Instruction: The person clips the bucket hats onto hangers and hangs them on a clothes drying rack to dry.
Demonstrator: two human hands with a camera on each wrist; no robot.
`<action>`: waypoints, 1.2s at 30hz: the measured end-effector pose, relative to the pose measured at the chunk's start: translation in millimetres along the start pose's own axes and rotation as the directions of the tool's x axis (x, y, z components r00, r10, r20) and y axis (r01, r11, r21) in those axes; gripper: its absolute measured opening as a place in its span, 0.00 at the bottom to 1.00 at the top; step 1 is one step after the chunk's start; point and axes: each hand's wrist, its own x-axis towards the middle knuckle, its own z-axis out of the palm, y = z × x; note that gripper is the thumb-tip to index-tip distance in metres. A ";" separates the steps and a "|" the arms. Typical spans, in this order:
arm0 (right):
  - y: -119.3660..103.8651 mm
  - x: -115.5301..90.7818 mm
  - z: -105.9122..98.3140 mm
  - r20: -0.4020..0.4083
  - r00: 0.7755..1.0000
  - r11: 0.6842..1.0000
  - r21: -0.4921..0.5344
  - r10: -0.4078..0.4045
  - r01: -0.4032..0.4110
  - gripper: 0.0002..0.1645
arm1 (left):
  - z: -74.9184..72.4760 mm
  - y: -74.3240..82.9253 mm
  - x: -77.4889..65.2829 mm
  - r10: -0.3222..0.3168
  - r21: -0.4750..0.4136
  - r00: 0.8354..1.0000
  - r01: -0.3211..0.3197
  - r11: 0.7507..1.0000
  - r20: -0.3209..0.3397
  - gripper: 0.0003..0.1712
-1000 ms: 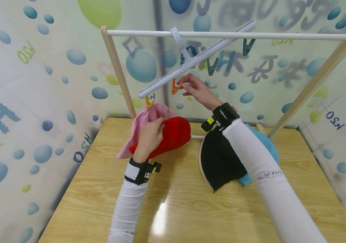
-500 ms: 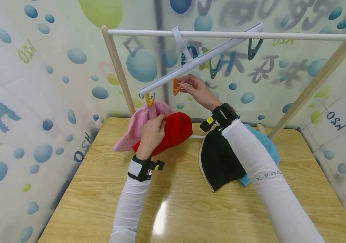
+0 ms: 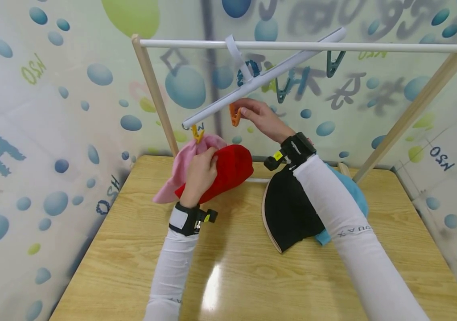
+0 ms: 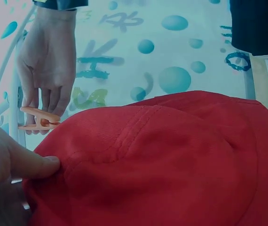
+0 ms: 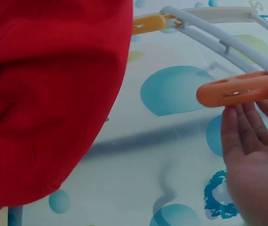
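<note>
My left hand [image 3: 201,174] pinches a red cap [image 3: 234,167] by its edge and holds it up over the table. In the left wrist view, the thumb presses the cap's fabric near its stitched seam. My right hand [image 3: 266,118] squeezes an orange clip [image 3: 235,115] below the white hanger [image 3: 228,97]. The right wrist view has this orange clip between thumb and fingers, with the cap apart from it on the left. Behind my left hand, a pink hat [image 3: 180,171] hangs from a yellow clip [image 3: 197,133] at the hanger's near end.
The hanger hooks over the rack's white bar [image 3: 380,47], slanting across it. Two dark green clips, one [image 3: 282,91] nearer the middle and another [image 3: 334,64] farther right, hang from it. A black hat [image 3: 290,214] lies over a light blue hat [image 3: 354,191] on the wooden table [image 3: 276,285].
The orange clip's handles have been pressed closer together by my right hand. My left hand has raised the red cap slightly. The hanger has swung a little.
</note>
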 end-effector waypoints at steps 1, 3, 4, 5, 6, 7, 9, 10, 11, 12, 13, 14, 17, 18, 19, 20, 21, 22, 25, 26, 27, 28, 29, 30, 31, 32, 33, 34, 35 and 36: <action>-1.0 0.3 -0.1 0.003 1.000 1.000 -0.001 0.003 -0.003 0.21 | 0.4 -0.1 0.5 -0.004 0.001 1.000 0.004 1.000 0.000 0.07; -2.5 0.9 -0.1 0.007 1.000 1.000 -0.005 0.008 -0.008 0.19 | 1.2 0.1 1.5 -0.007 0.001 1.000 0.007 1.000 -0.002 0.07; -3.5 1.2 0.0 0.008 1.000 1.000 -0.005 0.009 -0.009 0.19 | 1.5 0.3 1.8 -0.007 -0.001 1.000 0.007 1.000 -0.003 0.07; -4.5 1.3 0.3 0.007 1.000 1.000 -0.005 0.012 -0.012 0.19 | 1.9 0.5 2.0 -0.007 -0.004 1.000 0.007 1.000 -0.006 0.07; -5.7 1.3 0.7 0.005 1.000 1.000 -0.002 0.016 -0.016 0.18 | 2.4 0.5 2.5 -0.007 -0.006 1.000 0.007 1.000 -0.008 0.07; -6.9 1.3 1.1 0.002 1.000 1.000 -0.001 0.024 -0.024 0.18 | 2.9 0.5 2.9 -0.008 -0.009 1.000 0.008 1.000 -0.010 0.07; -8.8 1.3 2.0 -0.009 0.999 0.999 0.006 0.042 -0.042 0.18 | 3.9 0.7 3.8 -0.013 -0.010 1.000 0.013 1.000 -0.014 0.06; -9.6 1.3 2.5 -0.017 0.999 0.999 0.009 0.052 -0.052 0.18 | 4.2 0.9 4.4 -0.016 -0.005 1.000 0.016 1.000 -0.016 0.06; -10.3 1.3 3.1 -0.024 0.998 0.998 0.015 0.061 -0.061 0.18 | 4.6 1.2 5.1 -0.019 -0.001 1.000 0.019 1.000 -0.016 0.06; -10.6 1.4 3.6 -0.033 0.997 0.997 0.019 0.070 -0.069 0.18 | 4.9 1.7 6.0 -0.022 0.004 1.000 0.022 1.000 -0.015 0.06; -11.0 1.4 4.3 -0.042 0.996 0.997 0.025 0.078 -0.077 0.18 | 5.2 2.4 7.0 -0.023 0.008 1.000 0.023 1.000 -0.016 0.06; -11.0 1.6 4.9 -0.051 0.995 0.996 0.031 0.083 -0.081 0.18 | 5.4 3.2 8.5 -0.021 0.013 1.000 0.021 1.000 -0.019 0.06; -10.1 2.6 7.2 -0.074 0.994 0.995 0.053 0.084 -0.080 0.18 | 6.6 5.3 14.2 -0.014 0.022 0.999 0.015 1.000 -0.029 0.06; -9.7 3.0 8.1 -0.080 0.993 0.995 0.060 0.082 -0.077 0.18 | 7.0 6.1 16.5 -0.012 0.025 0.999 0.013 1.000 -0.032 0.06; -9.4 3.2 8.9 -0.087 0.993 0.995 0.068 0.082 -0.076 0.18 | 7.2 7.0 18.8 -0.009 0.028 0.999 0.010 1.000 -0.039 0.07; -9.0 3.5 9.8 -0.093 0.992 0.994 0.076 0.080 -0.073 0.18 | 7.5 7.8 21.0 -0.010 0.029 0.999 0.011 1.000 -0.042 0.07; -9.0 3.7 10.6 -0.099 0.992 0.994 0.084 0.079 -0.070 0.18 | 7.7 8.7 23.0 -0.014 0.027 0.999 0.015 1.000 -0.043 0.07; -9.1 3.9 11.5 -0.105 0.991 0.993 0.091 0.079 -0.069 0.18 | 7.5 9.8 24.6 -0.016 0.023 0.999 0.017 1.000 -0.046 0.07; -10.6 4.7 13.9 -0.127 0.988 0.991 0.108 0.090 -0.076 0.18 | 7.4 12.9 28.8 -0.025 0.030 0.998 0.027 0.999 -0.053 0.08; -11.3 5.2 14.6 -0.133 0.987 0.990 0.112 0.095 -0.080 0.18 | 7.6 13.7 29.8 -0.029 0.030 0.998 0.031 0.999 -0.055 0.08; -12.0 5.8 15.3 -0.140 0.985 0.990 0.116 0.101 -0.085 0.18 | 7.8 14.4 30.6 -0.032 0.037 0.998 0.034 0.999 -0.060 0.09; -12.7 6.4 15.9 -0.147 0.983 0.989 0.117 0.108 -0.091 0.18 | 8.0 15.2 31.5 -0.034 0.048 0.997 0.037 0.998 -0.067 0.09; -13.4 7.0 16.4 -0.154 0.981 0.988 0.122 0.116 -0.098 0.18 | 8.4 16.0 32.3 -0.036 0.056 0.997 0.041 0.998 -0.073 0.09; -14.1 7.6 16.9 -0.161 0.979 0.987 0.125 0.124 -0.105 0.18 | 8.6 16.7 33.0 -0.039 0.056 0.996 0.044 0.997 -0.080 0.09; -14.6 8.1 17.2 -0.168 0.977 0.986 0.125 0.132 -0.111 0.19 | 8.8 17.6 33.8 -0.043 0.058 0.995 0.049 0.997 -0.087 0.09; -15.1 8.5 17.4 -0.174 0.975 0.985 0.126 0.137 -0.116 0.19 | 9.0 18.6 34.3 -0.047 0.056 0.995 0.052 0.997 -0.093 0.09; -15.5 8.9 17.6 -0.179 0.974 0.985 0.125 0.142 -0.120 0.18 | 9.1 19.8 35.0 -0.051 0.055 0.994 0.056 0.997 -0.100 0.09; -15.9 9.2 17.7 -0.183 0.972 0.984 0.124 0.146 -0.125 0.18 | 9.2 21.0 35.6 -0.056 0.052 0.993 0.061 0.997 -0.107 0.09; -16.3 9.4 17.8 -0.186 0.971 0.984 0.124 0.149 -0.128 0.18 | 9.2 22.2 36.3 -0.060 0.046 0.992 0.066 0.997 -0.113 0.10; -16.8 9.5 18.0 -0.188 0.971 0.984 0.121 0.151 -0.129 0.18 | 9.2 23.5 37.1 -0.064 0.045 0.991 0.070 0.997 -0.119 0.10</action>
